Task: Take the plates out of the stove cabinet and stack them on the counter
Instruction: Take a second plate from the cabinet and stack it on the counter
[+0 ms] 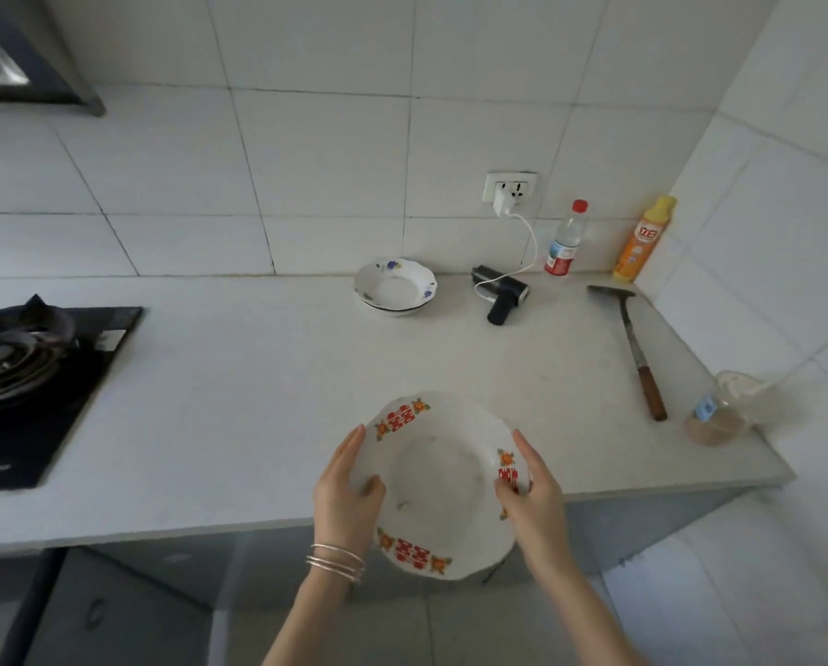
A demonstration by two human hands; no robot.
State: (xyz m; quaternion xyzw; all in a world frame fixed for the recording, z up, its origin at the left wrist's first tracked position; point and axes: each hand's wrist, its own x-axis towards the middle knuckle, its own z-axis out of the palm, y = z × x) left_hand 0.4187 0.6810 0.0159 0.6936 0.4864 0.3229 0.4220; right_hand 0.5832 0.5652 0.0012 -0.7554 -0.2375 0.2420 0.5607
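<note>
I hold a white deep plate [443, 478] with red and orange patterns over the front edge of the white counter [258, 401]. My left hand [347, 492] grips its left rim, thumb on the inside. My right hand [529, 492] grips the right rim the same way. A small stack of white plates with purple flowers [395, 287] sits on the counter near the back wall. The grey cabinet doors [128, 603] lie below the counter at the lower left.
A black gas stove [27, 377] is set into the counter's left. At the back right lie a black device on a charging cable [503, 295], a water bottle [565, 240], an orange bottle [642, 240], a spatula [635, 348] and a plastic cup [724, 406].
</note>
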